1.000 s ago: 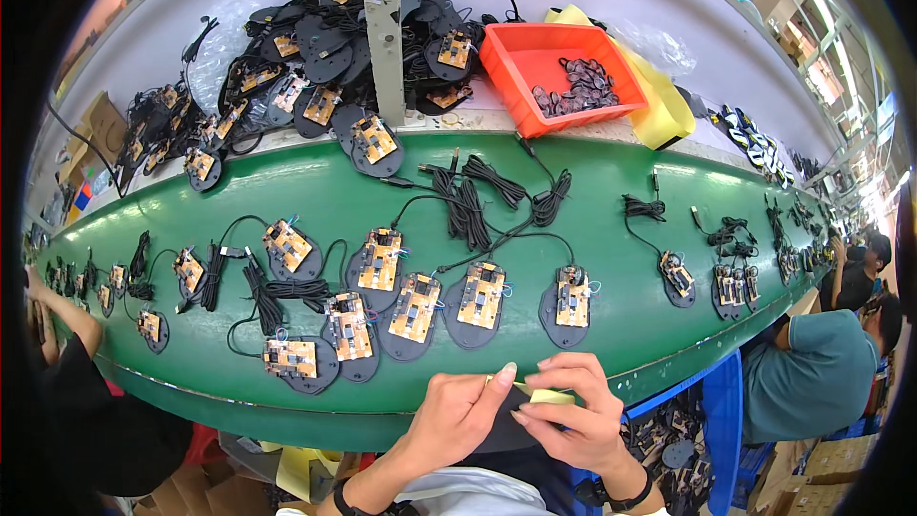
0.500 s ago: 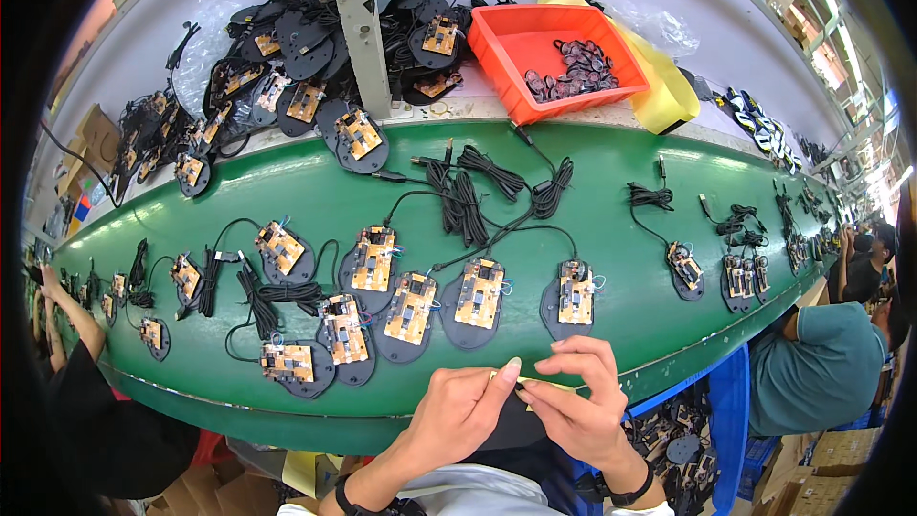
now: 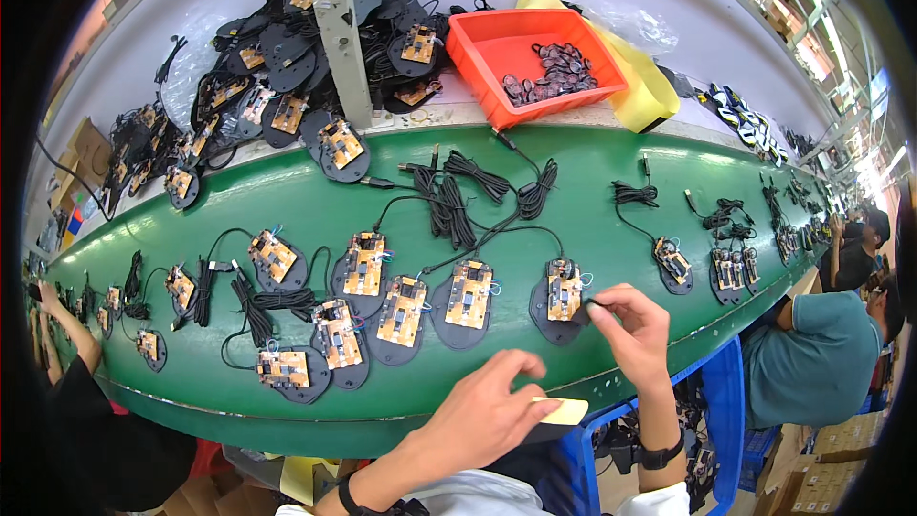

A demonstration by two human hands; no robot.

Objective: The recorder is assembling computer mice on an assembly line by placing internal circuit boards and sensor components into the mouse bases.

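My left hand (image 3: 487,403) pinches a pale yellow strip (image 3: 565,411) with a dark underside, above the near edge of the green bench (image 3: 611,182). My right hand (image 3: 634,333) is farther out to the right, with a small flat black piece (image 3: 582,313) between thumb and fingertips. That piece is at the lower right edge of a tan circuit board (image 3: 564,285) on a rounded black base (image 3: 544,320); whether it touches the base I cannot tell. To the left lie similar boards on black bases, such as this one (image 3: 470,292), with thin coloured wires.
Bundled black cables (image 3: 449,210) lie mid-bench. A red-orange bin (image 3: 478,48) of dark round pieces and a grey post (image 3: 341,57) stand behind, beside heaped bases and boards (image 3: 287,48). A blue crate (image 3: 728,401) is below right. Other people (image 3: 812,358) work at both sides.
My hands have parted. The right one has moved up and right to the rightmost nearby board with the black piece; the left keeps the yellow strip near the bench edge.
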